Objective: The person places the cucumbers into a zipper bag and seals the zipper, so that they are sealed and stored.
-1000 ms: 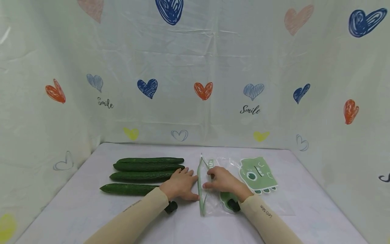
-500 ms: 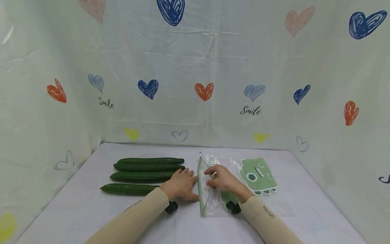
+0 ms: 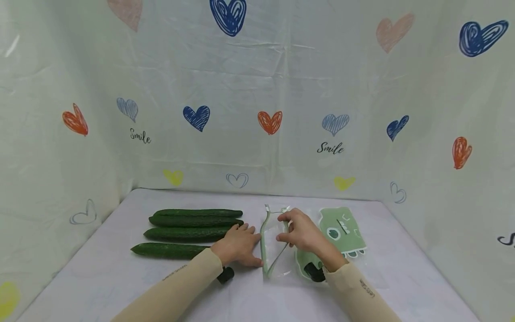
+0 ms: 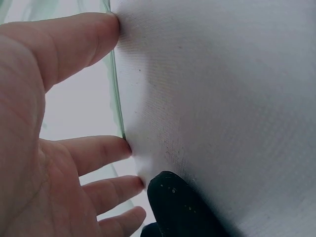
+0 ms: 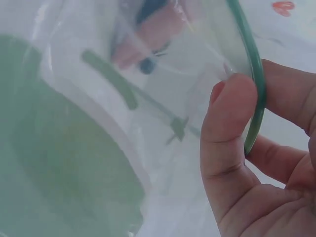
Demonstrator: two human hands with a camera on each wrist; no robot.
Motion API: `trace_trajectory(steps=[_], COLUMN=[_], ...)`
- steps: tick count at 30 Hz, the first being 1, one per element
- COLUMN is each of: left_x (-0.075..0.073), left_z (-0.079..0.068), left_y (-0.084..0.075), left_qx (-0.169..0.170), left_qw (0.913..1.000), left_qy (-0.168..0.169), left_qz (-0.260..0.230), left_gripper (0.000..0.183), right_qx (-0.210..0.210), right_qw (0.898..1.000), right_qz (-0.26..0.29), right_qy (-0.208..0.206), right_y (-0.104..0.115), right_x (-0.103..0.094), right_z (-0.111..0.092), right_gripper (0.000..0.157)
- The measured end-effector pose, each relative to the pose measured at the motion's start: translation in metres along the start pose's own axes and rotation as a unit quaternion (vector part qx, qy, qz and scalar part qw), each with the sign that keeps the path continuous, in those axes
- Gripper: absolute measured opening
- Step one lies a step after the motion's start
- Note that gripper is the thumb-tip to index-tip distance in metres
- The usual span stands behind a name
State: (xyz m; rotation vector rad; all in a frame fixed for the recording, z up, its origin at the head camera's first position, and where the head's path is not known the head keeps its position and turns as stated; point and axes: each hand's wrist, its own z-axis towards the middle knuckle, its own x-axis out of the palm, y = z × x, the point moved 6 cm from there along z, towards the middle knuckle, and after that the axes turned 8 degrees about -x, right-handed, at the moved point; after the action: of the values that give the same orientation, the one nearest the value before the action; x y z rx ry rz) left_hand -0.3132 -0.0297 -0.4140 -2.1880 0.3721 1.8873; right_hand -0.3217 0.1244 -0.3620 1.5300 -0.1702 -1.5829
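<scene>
Head view: The worktop (image 3: 249, 302) carries a transparent bag (image 3: 339, 230) with a green cartoon print, right of centre. The bag mouth faces the worktop's left edge; its two green rim strips stand apart. The left hand (image 3: 240, 246) lies with fingers extended and spread, at the strip nearer the left edge. The right hand (image 3: 303, 230) pinches the opposite strip between thumb and fingers. Four cucumbers (image 3: 187, 233) lie on the left half, roughly parallel to the rear edge; the left forearm covers part of the nearest one. A heart-printed curtain (image 3: 233, 147) hangs behind the rear edge.

Left wrist view: Thumb and index fingertips touch the green strip, well apart along it; the hand is unclosed and grasps nothing. A dark cucumber end is near the other fingertips; contact cannot be determined.

Right wrist view: The thumb and fingers close on opposite sides of the green strip, beside clear film and green print.
</scene>
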Motion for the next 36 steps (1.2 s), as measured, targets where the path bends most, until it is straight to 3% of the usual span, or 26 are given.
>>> trace_trajectory(steps=[5, 14, 22, 28, 36], left_x=[0.0, 0.004, -0.008, -0.01, -0.009], left_z=[0.0, -0.003, -0.019, -0.041, -0.08], left_y=[0.0, 0.006, 0.018, 0.041, 0.092], left_qx=[0.002, 0.013, 0.01, 0.03, 0.058], left_qw=[1.0, 0.9998, 0.997, 0.9912, 0.9758], left_qy=[0.0, -0.015, -0.054, -0.091, -0.18], left_qz=[-0.002, -0.008, -0.055, -0.091, -0.11], left_gripper=[0.08, 0.082, 0.074, 0.07, 0.065], right_qx=[-0.001, -0.026, -0.028, -0.024, -0.028], right_qw=[1.0, 0.999, 0.999, 0.999, 0.999], right_qz=[0.007, 0.003, -0.001, 0.003, 0.003], right_qy=[0.002, 0.033, 0.036, 0.033, 0.039], right_y=[-0.001, -0.011, -0.009, -0.01, -0.013], right_x=[-0.002, 0.023, 0.03, 0.03, 0.03], right_z=[-0.001, 0.004, 0.005, 0.004, 0.005], right_gripper=[0.045, 0.05, 0.055, 0.055, 0.055])
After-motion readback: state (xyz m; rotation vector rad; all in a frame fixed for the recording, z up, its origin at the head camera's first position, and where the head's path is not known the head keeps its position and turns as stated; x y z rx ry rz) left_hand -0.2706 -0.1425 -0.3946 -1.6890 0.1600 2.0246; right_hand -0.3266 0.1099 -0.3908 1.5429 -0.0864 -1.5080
